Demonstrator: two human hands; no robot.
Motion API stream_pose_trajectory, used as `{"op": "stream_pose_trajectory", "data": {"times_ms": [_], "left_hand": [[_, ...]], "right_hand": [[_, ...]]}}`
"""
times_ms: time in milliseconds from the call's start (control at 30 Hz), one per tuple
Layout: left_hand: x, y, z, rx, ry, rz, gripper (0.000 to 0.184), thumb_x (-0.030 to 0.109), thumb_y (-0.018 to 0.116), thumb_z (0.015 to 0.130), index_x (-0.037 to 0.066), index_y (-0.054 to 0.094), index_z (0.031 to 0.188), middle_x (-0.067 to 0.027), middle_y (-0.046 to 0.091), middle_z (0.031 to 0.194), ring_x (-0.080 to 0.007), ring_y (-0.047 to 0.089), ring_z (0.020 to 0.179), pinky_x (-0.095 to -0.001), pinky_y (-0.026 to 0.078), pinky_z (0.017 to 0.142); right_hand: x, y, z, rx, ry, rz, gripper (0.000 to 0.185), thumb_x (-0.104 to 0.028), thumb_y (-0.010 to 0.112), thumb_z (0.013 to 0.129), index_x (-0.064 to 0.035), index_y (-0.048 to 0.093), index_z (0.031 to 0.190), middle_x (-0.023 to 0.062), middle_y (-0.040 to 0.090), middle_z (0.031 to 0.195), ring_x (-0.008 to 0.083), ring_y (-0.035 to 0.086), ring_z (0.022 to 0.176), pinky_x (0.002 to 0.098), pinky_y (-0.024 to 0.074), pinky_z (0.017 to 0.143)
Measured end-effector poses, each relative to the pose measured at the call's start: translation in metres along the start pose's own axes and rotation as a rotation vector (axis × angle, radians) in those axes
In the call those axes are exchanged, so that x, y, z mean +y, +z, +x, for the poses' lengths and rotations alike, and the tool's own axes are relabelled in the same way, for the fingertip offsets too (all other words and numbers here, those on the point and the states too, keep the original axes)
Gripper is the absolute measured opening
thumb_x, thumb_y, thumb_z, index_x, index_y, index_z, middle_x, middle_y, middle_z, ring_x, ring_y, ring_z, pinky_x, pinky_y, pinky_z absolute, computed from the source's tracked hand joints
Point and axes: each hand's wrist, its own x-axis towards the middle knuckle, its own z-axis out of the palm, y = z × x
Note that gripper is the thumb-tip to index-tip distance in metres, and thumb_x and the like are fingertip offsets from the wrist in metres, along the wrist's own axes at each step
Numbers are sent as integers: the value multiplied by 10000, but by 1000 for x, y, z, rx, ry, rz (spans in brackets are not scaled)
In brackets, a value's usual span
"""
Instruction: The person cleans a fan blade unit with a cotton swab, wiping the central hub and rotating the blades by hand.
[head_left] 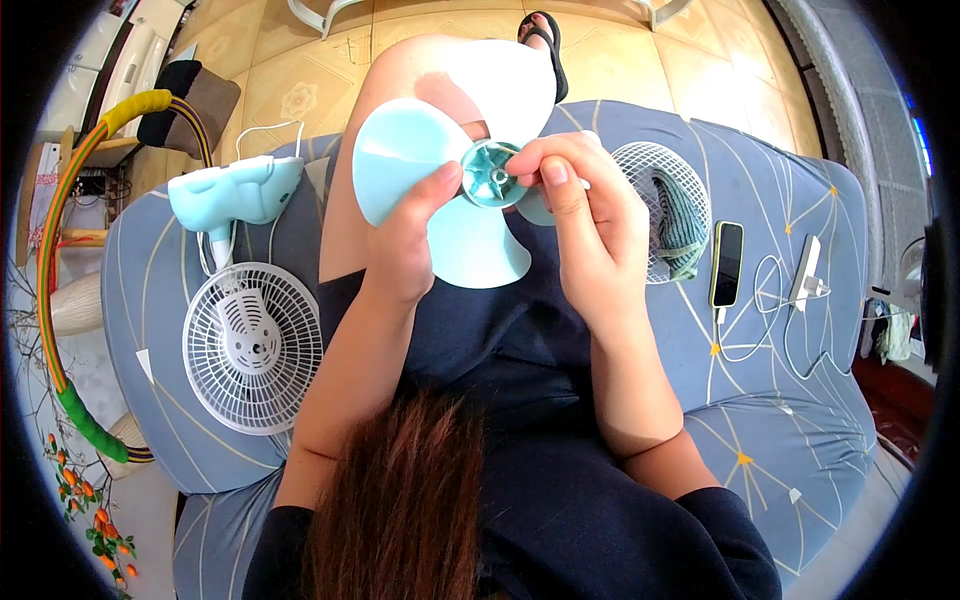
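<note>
The blade (478,248), pale blue, is in the upper centre of the frame, held above the lap with its round hub turned up to the camera. The left hand (412,225) clamps it from the left, thumb laid on top by the hub's rim, fingers mostly hidden beneath. The right hand (590,205) comes in from the right with thumb and forefinger pressed together on a thin white stick (586,185), largely covered by the fingers, at the hub's edge. Both forearms rise from the lower part of the frame, elbows bent and spread, and lean inward until the hands nearly meet. Just right of the right hand lies a grille (628,158) with a striped cloth (678,225) in it; farther right is a phone (727,263). At left, a second grille (205,335) lies below the base (235,192), all on the blue sofa (790,390).
</note>
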Motion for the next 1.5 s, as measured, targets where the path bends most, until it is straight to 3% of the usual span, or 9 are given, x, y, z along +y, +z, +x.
{"op": "stream_pose_trajectory", "data": {"times_ms": [100,567,667,767,867,967,1067,1300,1500], "left_hand": [[1,5,0,45,-6,-111,255,122,598,910,9,614,1138,-79,673,1039,-166,656,959,-307,529,845],[1,6,-2,26,-8,-76,357,158,567,937,-39,582,1234,-115,665,1121,-187,656,1017,-324,530,902],[3,7,-1,15,-27,-93,367,164,556,945,-36,569,1253,-121,665,1126,-192,657,1032,-329,532,908],[4,6,-1,-28,-20,-143,380,166,540,954,-44,551,1272,-135,665,1134,-205,662,1038,-338,547,891],[0,5,1,-26,-3,-135,393,168,528,960,-60,539,1280,-150,663,1141,-223,669,1029,-346,571,852],[2,7,2,-23,5,-106,402,170,525,961,-73,535,1281,-160,662,1148,-232,672,1023,-352,585,822],[6,11,1,-17,-6,-127,411,170,525,958,-76,527,1287,-166,658,1160,-235,666,1041,-357,583,831],[7,12,1,-102,-6,-192,440,163,510,956,-75,493,1326,-180,631,1227,-260,642,1110,-370,544,934],[7,12,1,-50,7,-89,439,165,515,955,-70,498,1326,-170,634,1220,-246,638,1111,-368,530,953]], "right_hand": [[3,1,0,3,-12,6,181,-43,498,990,26,664,969,75,610,895,118,605,766,240,528,663],[1,4,3,-23,-25,-146,144,-19,535,950,-3,678,967,88,619,875,150,631,744,250,518,602],[7,4,3,2,-26,-47,144,-27,536,955,2,677,969,84,629,901,137,633,766,244,527,617],[9,1,2,-24,-43,-16,220,-90,486,1019,45,655,978,72,604,921,127,556,845,251,474,780],[1,6,0,-14,46,94,223,-95,487,1022,48,653,981,72,598,912,125,553,846,248,481,778],[7,6,1,41,14,133,166,-38,511,979,17,667,961,87,632,912,134,624,781,241,542,642],[14,-2,3,41,-146,-81,168,-32,503,980,15,660,942,83,617,887,129,608,745,240,528,607],[9,7,1,50,-80,-26,152,-24,508,972,6,655,945,82,605,869,126,597,701,242,525,587],[8,5,2,43,-97,-74,139,-23,520,964,6,654,942,84,606,860,126,592,687,245,518,584]]}}
